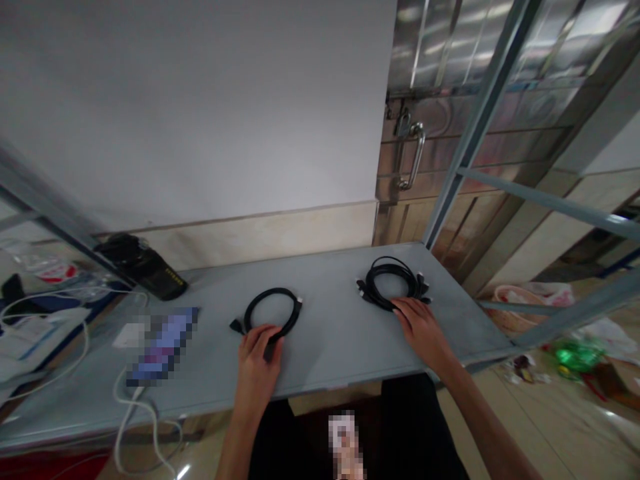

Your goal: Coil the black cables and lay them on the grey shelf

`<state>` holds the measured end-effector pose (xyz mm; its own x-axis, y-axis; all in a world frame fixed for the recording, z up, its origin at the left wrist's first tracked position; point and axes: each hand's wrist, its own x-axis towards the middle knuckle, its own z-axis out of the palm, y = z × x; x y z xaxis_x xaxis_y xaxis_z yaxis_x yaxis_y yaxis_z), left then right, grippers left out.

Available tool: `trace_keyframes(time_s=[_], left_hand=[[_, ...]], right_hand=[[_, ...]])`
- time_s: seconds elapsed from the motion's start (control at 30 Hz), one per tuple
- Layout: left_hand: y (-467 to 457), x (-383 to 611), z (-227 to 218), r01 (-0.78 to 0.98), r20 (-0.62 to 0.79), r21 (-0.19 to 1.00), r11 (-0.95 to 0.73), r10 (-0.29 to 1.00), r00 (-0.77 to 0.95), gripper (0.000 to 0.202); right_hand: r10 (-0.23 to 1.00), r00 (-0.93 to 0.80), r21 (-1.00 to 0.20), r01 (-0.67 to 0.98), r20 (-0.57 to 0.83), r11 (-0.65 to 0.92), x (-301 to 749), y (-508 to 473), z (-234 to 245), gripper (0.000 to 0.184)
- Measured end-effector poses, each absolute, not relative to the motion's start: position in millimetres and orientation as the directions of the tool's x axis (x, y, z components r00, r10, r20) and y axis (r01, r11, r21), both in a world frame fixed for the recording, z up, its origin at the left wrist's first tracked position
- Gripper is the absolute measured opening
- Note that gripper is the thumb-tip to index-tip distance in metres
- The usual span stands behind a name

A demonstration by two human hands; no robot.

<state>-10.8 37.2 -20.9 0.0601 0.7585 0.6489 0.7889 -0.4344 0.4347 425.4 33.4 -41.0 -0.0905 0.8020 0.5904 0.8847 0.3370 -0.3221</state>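
Two black rings of cable lie on the grey tabletop (325, 327). My left hand (260, 360) closes its thumb and fingers on the near side of a single coiled cable (274, 291). That coil has a connector with a metal tip at its upper right and a black connector at its left. To the right, my right hand (420, 327) has its fingers bent over the near edge of a thicker bundle of coiled cables (371, 283). Several connector ends stick out from both sides of this bundle. The right thumb is hidden.
A phone (165, 347) with a blurred screen lies at the left, a white cord (120, 427) below it. Behind it, a black bottle (150, 270) lies tilted near the wall. Metal frame posts (480, 127) rise beside the table. Green plastic (577, 357) lies on the floor, right.
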Motion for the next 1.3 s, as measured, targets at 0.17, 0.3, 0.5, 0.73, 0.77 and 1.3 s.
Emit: trace_keyframes(time_s=[0.17, 0.3, 0.5, 0.73, 0.77, 1.3], left_hand=[[36.8, -11.1, -22.0, 0.784, 0.64, 0.445, -0.432, 0.767, 0.059, 0.021], [36.0, -9.5, -20.2, 0.774, 0.635, 0.465, -0.43, 0.771, 0.047, 0.021], [35.8, -10.7, -17.9, 0.762, 0.619, 0.489, -0.424, 0.784, 0.039, 0.019], [37.0, -11.5, -20.2, 0.742, 0.629, 0.514, -0.431, 0.777, 0.014, 0.019], [37.1, -11.4, -20.1, 0.739, 0.628, 0.518, -0.431, 0.778, 0.013, 0.019], [33.7, -9.8, -16.3, 0.681, 0.638, 0.584, -0.442, 0.769, -0.048, 0.023]], right_hand=[[0.779, -0.09, -0.315, 0.881, 0.621, 0.353, 425.9, 30.8, -38.0, 0.032], [0.76, -0.105, -0.286, 0.887, 0.641, 0.363, 426.5, 30.7, -37.9, 0.03], [0.775, -0.106, -0.298, 0.884, 0.624, 0.361, 427.0, 32.0, -41.0, 0.031], [0.814, -0.096, -0.355, 0.866, 0.573, 0.352, 426.4, 33.0, -41.3, 0.035], [0.817, -0.076, -0.381, 0.857, 0.572, 0.347, 426.7, 34.0, -40.1, 0.035], [0.736, 0.249, -0.594, 0.765, 0.629, 0.249, 453.8, 94.8, 118.9, 0.056]])
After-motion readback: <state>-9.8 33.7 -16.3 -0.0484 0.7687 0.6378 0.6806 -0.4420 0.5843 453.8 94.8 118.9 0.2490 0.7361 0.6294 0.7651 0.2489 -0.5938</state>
